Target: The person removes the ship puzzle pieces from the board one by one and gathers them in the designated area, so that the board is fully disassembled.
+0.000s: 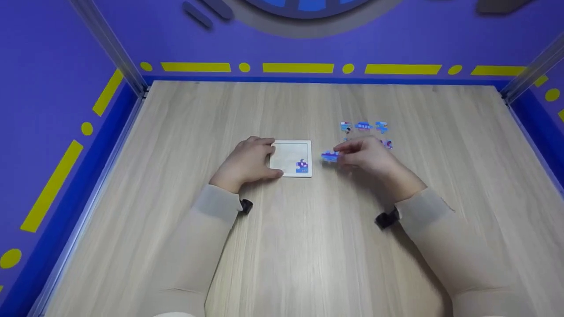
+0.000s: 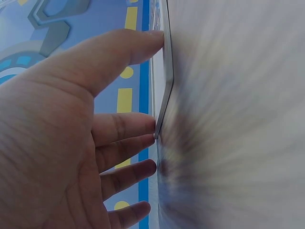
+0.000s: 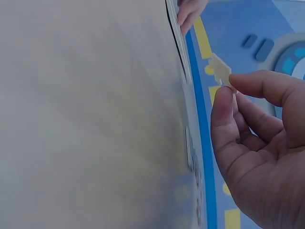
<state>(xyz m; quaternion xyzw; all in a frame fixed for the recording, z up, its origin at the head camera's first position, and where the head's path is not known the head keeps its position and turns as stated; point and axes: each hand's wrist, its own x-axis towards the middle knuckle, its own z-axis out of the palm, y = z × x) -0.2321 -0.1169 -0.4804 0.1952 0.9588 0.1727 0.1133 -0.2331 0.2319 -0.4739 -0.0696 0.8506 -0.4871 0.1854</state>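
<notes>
A square white puzzle tray (image 1: 286, 175) lies on the table, one purple-and-blue puzzle piece (image 1: 302, 166) in its lower right corner. My left hand (image 1: 247, 163) rests at the tray's left side. Its thumb touches the near edge and its fingertips the far left corner, the fingers fairly straight in the left wrist view. Just right of the tray, my right hand (image 1: 368, 156) pinches a blue-and-purple puzzle piece (image 1: 329, 156) between thumb and fingers. The pale back of that held piece (image 3: 220, 69) shows in the right wrist view, raised above the table.
Several loose puzzle pieces (image 1: 363, 126) lie beyond my right hand, which partly hides the nearer ones. Blue panels with yellow marks (image 1: 298, 68) border the wooden table (image 1: 291, 246) at the back and sides. Each wrist carries a small black device (image 1: 387, 219).
</notes>
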